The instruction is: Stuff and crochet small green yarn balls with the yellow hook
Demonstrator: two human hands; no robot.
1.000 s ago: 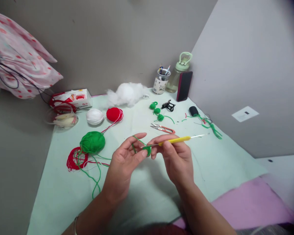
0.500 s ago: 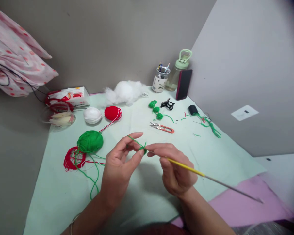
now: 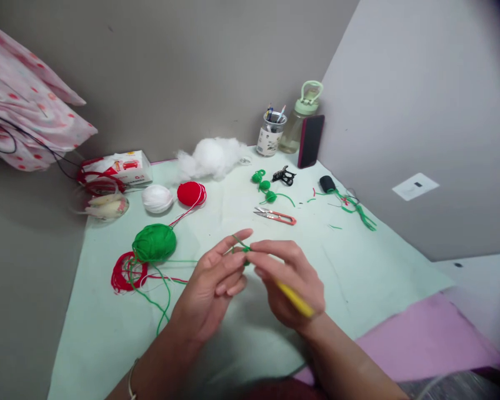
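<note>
Between the thumb and fingers of my left hand (image 3: 208,286) is a small piece of green crochet (image 3: 246,256), mostly covered by the fingertips. A green strand runs over my raised left index finger. My right hand (image 3: 295,275) is closed round a crochet hook (image 3: 295,299) with a yellow handle. Its fingertips meet the green piece, and the hook's tip is hidden there. To the left lies the green yarn ball (image 3: 154,243), with loose strands trailing toward my left hand. Beside it is a loose coil of red yarn (image 3: 128,272).
White (image 3: 157,199) and red (image 3: 191,194) yarn balls sit behind the green one. Orange-handled thread snips (image 3: 275,215), small green crocheted balls (image 3: 265,185) and a black clip (image 3: 284,175) lie beyond my hands. White stuffing (image 3: 214,158), a pen jar (image 3: 270,134), bottle (image 3: 294,129) and phone (image 3: 311,141) stand farther back.
The hook has swung round in my right hand, so its long metal end no longer shows at the right. My left fingers have shifted their hold on the green piece.
</note>
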